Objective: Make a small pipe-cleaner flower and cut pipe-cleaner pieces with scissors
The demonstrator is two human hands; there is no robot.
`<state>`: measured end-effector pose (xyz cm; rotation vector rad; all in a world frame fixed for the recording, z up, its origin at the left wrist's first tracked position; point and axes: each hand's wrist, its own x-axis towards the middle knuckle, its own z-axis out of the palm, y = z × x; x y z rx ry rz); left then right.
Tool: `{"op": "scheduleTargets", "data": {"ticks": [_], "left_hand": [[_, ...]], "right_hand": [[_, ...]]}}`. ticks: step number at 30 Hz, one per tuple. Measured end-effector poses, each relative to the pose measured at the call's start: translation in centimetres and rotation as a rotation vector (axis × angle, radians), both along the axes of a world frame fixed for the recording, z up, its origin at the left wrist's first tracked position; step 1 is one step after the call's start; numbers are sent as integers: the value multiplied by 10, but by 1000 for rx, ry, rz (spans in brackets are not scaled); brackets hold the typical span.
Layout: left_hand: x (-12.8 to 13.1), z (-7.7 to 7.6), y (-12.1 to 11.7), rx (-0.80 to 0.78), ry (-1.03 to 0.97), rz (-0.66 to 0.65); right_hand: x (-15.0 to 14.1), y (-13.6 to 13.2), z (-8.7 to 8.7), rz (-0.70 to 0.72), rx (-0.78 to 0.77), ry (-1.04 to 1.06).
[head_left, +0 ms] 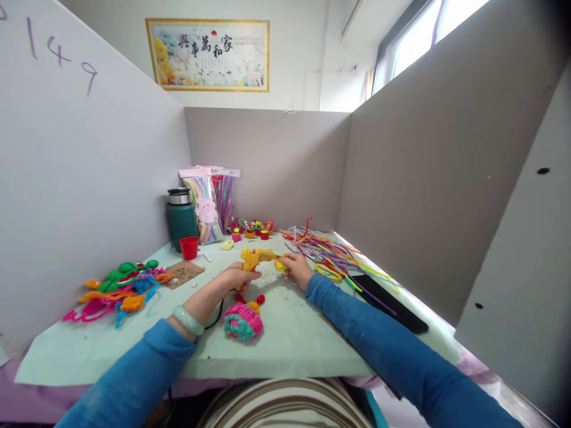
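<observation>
My left hand is wrapped round the grip of a yellow hot glue gun, whose nozzle points right. At the nozzle tip, my right hand pinches a small yellow piece; its exact kind is too small to make out. Nozzle and piece meet or nearly meet. Below the glue gun, a pink and teal fuzzy pipe-cleaner piece with red and orange bits lies on the table. A black cord runs down from the gun beside my left wrist.
Pipe-cleaner shapes and a brown board lie left. Behind stand a red cup, a green bottle and bagged pipe cleaners. Loose pipe cleaners, yellow-handled scissors and a black slab lie right. Partitions surround the table.
</observation>
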<state>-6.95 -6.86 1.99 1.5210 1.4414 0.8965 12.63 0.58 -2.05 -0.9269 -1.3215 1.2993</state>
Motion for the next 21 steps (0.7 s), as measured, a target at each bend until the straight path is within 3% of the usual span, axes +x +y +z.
{"op": "scheduleTargets", "data": {"ticks": [4, 21], "left_hand": [[0, 0, 1, -4, 130, 24], [1, -5, 5, 1, 54, -6]], "right_hand": [[-1, -2, 2, 0, -17, 9], [-2, 0, 0, 10, -36, 35]]}}
